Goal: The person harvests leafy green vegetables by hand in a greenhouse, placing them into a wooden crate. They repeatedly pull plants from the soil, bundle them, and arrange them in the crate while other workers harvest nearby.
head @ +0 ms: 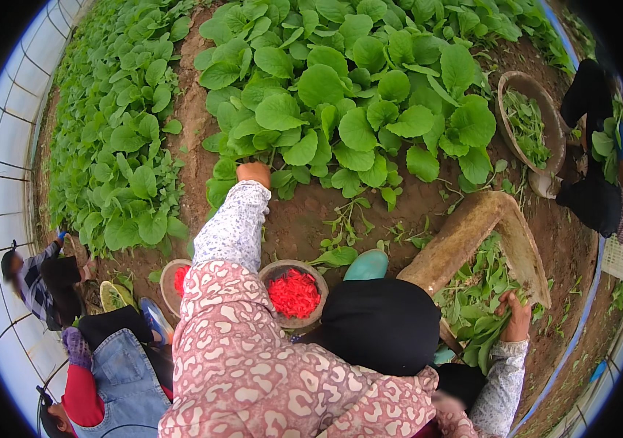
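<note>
My left hand [254, 173] reaches into the near edge of a bed of broad-leaved green vegetables [339, 104]. Leaves hide its fingers, so I cannot see what they touch. Low on the right, my right hand [515, 317] is closed around a bunch of leafy greens [478, 342]. More loose greens [478, 274] lie beside it, within a soil-stained, angular brown container [456, 232]. Between my left arm and my dark-clad knee stands a round bowl of red strips [294, 293]. A second bowl [168, 287] with red pieces is partly covered by my sleeve.
Left of a soil path [188, 115] grows another leafy bed [120, 148]. A person in a denim vest [125, 378] is close at left, another person [43, 279] beyond. At right, a person [591, 164] holds greens near a brown tub [558, 131]. A blue hose [574, 339] crosses the soil.
</note>
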### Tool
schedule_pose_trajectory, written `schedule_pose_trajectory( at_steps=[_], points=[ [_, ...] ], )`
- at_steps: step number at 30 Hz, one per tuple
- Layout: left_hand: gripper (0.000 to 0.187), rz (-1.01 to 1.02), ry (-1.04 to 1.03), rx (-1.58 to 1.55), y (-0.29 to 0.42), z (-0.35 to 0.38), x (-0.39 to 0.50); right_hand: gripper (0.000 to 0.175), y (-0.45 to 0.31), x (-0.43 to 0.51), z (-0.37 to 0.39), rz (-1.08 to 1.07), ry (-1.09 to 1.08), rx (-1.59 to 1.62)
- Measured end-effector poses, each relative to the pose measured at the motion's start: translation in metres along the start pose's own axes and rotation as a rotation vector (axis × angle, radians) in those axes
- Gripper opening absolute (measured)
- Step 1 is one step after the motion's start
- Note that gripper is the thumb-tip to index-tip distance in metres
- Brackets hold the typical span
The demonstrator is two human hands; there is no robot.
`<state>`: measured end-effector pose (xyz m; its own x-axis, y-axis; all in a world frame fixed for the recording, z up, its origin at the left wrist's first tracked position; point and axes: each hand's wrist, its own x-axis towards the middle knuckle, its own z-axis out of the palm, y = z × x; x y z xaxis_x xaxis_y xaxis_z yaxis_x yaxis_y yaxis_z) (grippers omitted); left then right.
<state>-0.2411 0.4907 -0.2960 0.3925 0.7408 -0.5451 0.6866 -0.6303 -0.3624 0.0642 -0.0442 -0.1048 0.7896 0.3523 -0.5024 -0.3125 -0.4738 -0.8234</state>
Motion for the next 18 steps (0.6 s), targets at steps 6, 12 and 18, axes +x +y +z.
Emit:
schedule_pose_trajectory(
  at_steps=[6,12,18],
  points=[
    [0.016,0.130,0.308,-0.170,-0.001,0.000,-0.038,0.030,0.008,-0.009,-0.004,-0.097,0.067,0.121],
    [0.027,0.143,0.300,-0.943,0.010,-0.022,-0.075,0.035,-0.009,-0.016,-0.006,-0.107,0.098,0.101],
    [0.043,0.267,0.109,-1.300,0.043,0.000,-0.093,0.033,-0.004,-0.018,-0.013,-0.131,0.031,0.156]
  ],
)
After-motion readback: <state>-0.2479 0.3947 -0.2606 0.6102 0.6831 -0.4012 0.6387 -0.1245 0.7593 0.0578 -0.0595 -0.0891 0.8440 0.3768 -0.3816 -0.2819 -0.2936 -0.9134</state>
